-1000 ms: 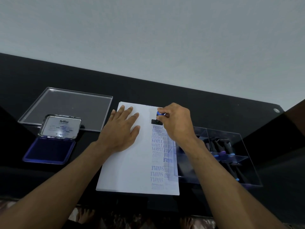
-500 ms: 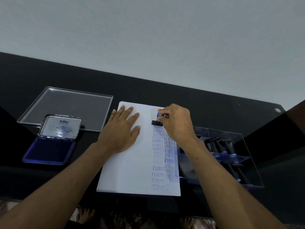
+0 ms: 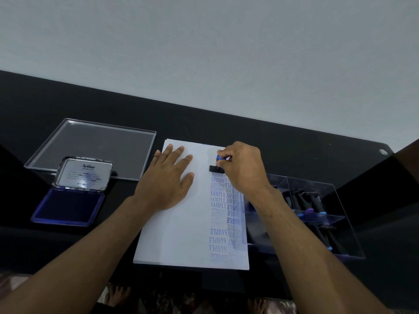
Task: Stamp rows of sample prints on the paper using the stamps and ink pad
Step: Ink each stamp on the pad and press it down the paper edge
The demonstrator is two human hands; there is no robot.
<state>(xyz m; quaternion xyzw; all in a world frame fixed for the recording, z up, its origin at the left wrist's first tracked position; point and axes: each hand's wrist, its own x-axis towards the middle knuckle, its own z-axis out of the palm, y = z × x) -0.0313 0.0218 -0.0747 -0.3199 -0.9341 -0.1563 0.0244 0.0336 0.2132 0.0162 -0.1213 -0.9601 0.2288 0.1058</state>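
A white sheet of paper [image 3: 181,234] lies on the black table, with columns of blue prints (SAMPLE, AMENDED, AIR) running down its right side. My left hand [image 3: 169,180] rests flat on the upper left of the sheet, fingers straight. My right hand [image 3: 243,169] grips a stamp [image 3: 217,165] by its blue knob, its black base pressed on the paper at the top of the printed column. An open ink pad [image 3: 65,206] with blue ink and a raised Artline lid sits at the left.
A clear acrylic lid [image 3: 74,143] lies flat behind the ink pad. A clear acrylic box [image 3: 335,230] holding several more stamps stands right of the paper, under my right forearm. The table's far edge meets a grey wall.
Almost nothing has moved; my right hand keeps the stamp down on the same spot and my left hand stays flat on the paper.
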